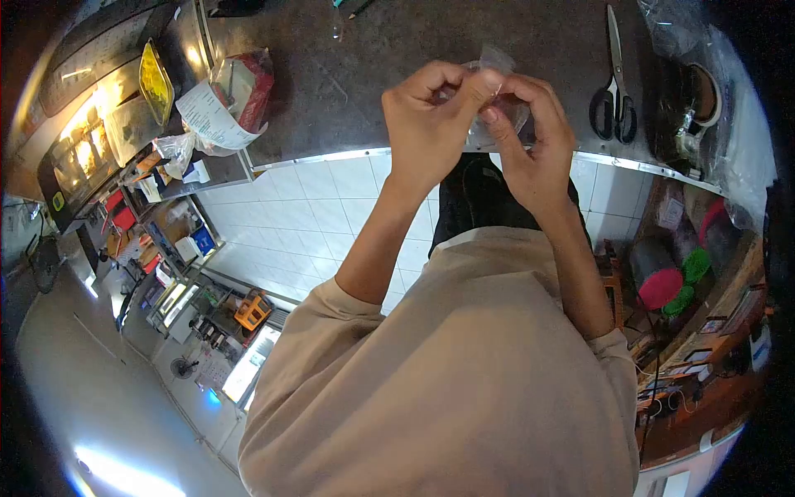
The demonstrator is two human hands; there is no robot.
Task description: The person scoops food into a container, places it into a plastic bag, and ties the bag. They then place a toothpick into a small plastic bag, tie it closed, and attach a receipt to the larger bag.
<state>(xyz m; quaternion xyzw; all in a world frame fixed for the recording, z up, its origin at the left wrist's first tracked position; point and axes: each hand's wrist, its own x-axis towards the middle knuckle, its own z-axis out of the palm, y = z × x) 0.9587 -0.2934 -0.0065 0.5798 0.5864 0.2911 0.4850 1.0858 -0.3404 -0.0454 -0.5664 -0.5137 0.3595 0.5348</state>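
Two-handed in the head view: working at a transparent plastic piece (497,58), over the near part of a dark tabletop (323,116). Held narrowly between thumb and fingertips of the left hand (435,112); pinched likewise from the other side by the right hand (538,141), fingers curled in. Hard to tell whether bag or loose film, being small and partly covered by fingers. Judged a fine fingertip step, with opening and closing not distinguishable. Best handled with a light, even pinch, given such thin plastic. Well apart to the right, black-handled scissors (612,108); to the left, printed paper (207,116).
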